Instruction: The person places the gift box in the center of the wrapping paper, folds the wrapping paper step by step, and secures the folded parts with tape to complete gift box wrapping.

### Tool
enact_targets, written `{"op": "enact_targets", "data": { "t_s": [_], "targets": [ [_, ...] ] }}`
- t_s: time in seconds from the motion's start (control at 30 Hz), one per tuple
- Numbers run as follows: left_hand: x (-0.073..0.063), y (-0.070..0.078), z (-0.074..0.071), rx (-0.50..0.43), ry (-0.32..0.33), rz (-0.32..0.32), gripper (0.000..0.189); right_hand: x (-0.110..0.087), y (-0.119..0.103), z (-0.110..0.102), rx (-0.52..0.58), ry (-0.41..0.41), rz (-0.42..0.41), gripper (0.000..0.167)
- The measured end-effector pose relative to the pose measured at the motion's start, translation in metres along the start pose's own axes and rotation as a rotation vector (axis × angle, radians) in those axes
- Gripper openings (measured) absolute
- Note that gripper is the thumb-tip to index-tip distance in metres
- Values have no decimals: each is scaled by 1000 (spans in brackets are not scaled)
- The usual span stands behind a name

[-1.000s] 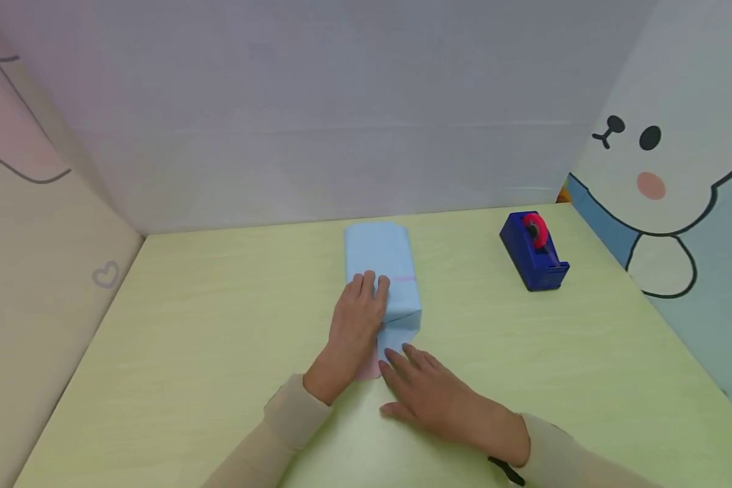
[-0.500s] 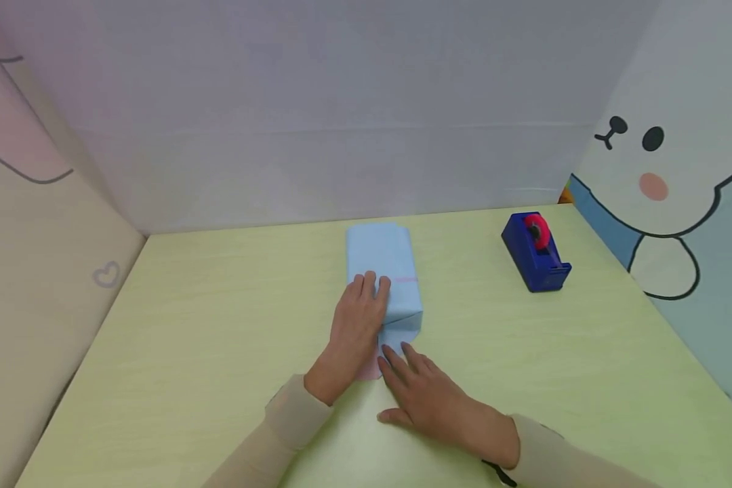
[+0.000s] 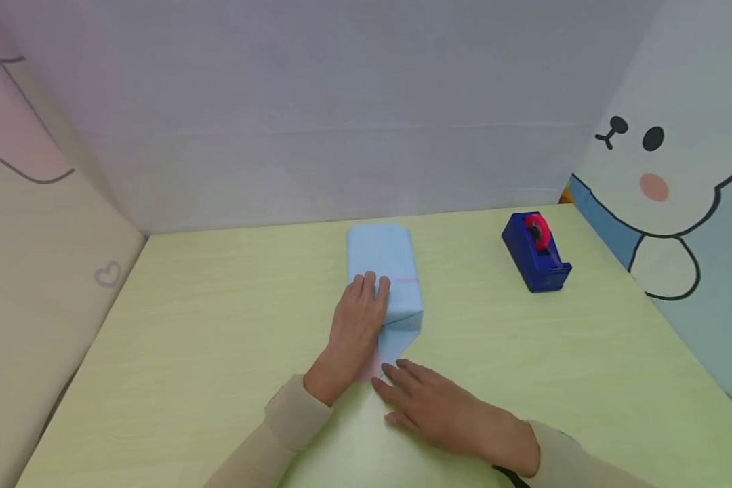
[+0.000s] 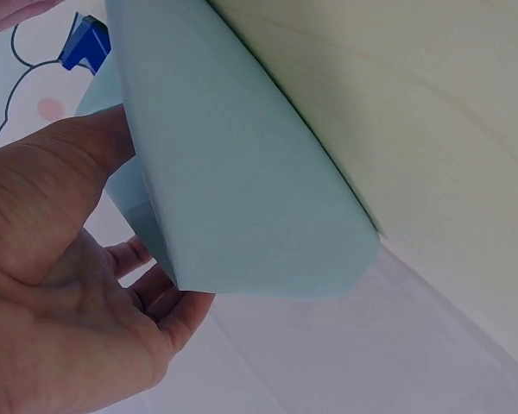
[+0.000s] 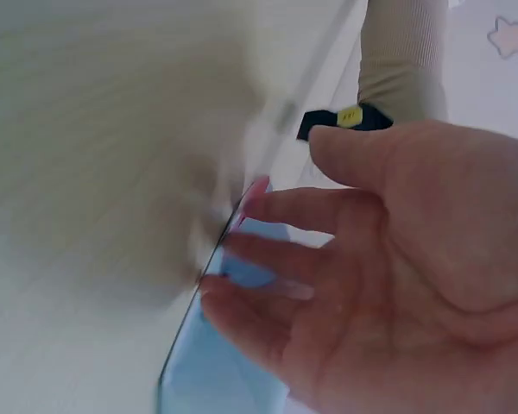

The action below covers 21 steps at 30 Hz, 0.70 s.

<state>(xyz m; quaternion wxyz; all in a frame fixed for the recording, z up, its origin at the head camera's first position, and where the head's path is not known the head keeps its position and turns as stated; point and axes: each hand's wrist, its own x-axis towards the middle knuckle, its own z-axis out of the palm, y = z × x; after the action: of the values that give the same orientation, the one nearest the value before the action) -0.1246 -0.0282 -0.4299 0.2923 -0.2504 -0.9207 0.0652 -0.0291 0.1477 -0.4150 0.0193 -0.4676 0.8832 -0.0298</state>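
A box wrapped in light-blue paper point(image 3: 383, 251) lies lengthwise at the table's middle, a thin pink line across its top. From its near end a tapered paper flap point(image 3: 396, 341) reaches toward the person, beside a pink paper part point(image 3: 371, 369). My left hand point(image 3: 355, 324) holds the box's near left part, fingers over the top. In the left wrist view, the thumb point(image 4: 104, 142) bends in behind the paper's edge, its tip hidden. My right hand point(image 3: 436, 407) lies at the flap's tip, fingers spread and nearly straight; the right wrist view shows its fingertips point(image 5: 217, 289) along the paper edge.
A blue tape dispenser point(image 3: 535, 254) with a red-cored roll stands at the back right of the pale yellow-green table point(image 3: 219, 305). A plain wall point(image 3: 341, 163) rises behind, and printed panels border the left and right sides.
My right hand has slid slightly toward the person along the flap, uncovering more of it and leaving it flatter and more pointed. My left hand and the box have stayed in place.
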Motion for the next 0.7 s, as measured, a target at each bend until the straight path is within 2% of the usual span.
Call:
{"op": "enact_targets", "data": {
  "t_s": [0.07,0.13,0.27,0.37,0.5,0.6,0.7],
  "targets": [
    [0,0,1,4,13,-1,39,2,9,-3,56,33,1,43],
    [0,0,2,2,40,-5,33,4,20,-5,86,99,13,39],
    [0,0,4,8,76,-8,21,12,38,-7,64,301,65,39],
    [0,0,4,16,86,-5,19,18,46,-7,42,396,109,46],
    [0,0,3,15,77,2,23,24,51,-8,7,432,199,61],
    [0,-1,3,-8,55,6,35,26,57,-6,-19,445,271,72],
    [-1,0,3,-16,37,6,47,30,63,-2,-22,439,294,78]
  ]
}}
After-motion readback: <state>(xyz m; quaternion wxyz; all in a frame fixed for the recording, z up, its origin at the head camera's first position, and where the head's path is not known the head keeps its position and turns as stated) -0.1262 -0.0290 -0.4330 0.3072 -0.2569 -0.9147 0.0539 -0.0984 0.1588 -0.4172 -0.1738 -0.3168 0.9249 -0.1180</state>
